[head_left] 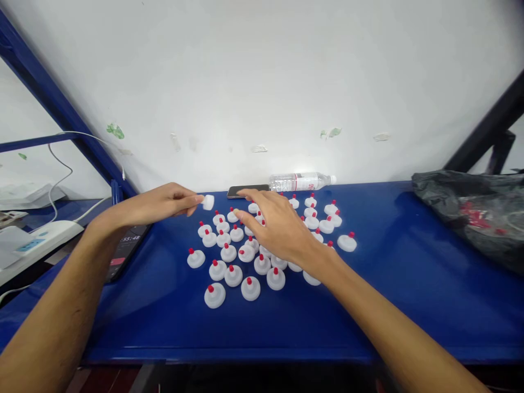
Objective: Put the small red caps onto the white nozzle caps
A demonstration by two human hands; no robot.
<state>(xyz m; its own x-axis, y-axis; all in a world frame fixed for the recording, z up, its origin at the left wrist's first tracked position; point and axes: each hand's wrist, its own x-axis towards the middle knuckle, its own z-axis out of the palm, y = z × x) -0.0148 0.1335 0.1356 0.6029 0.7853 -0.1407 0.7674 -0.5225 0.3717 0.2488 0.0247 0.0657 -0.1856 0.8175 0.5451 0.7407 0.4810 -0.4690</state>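
Observation:
My left hand (180, 200) pinches a white bottle cap (208, 202) between thumb and fingers, raised at the left back of a group of caps. Whether this cap has a red tip is hidden. My right hand (276, 221) is over the middle of the group, thumb and fingers apart, nothing visible in them. Many round white caps with red tips, such as this front cap (215, 295), stand on the blue table (393, 305). One cap (246, 252) leans to the side. The right hand and forearm cover some of the caps.
A black phone (235, 192) and a clear plastic bottle (301, 181) lie by the wall. Another phone (125, 254) sits beneath my left forearm. A white power strip (45, 240) is at left; a dark plastic bag (470, 215) with red pieces is at right.

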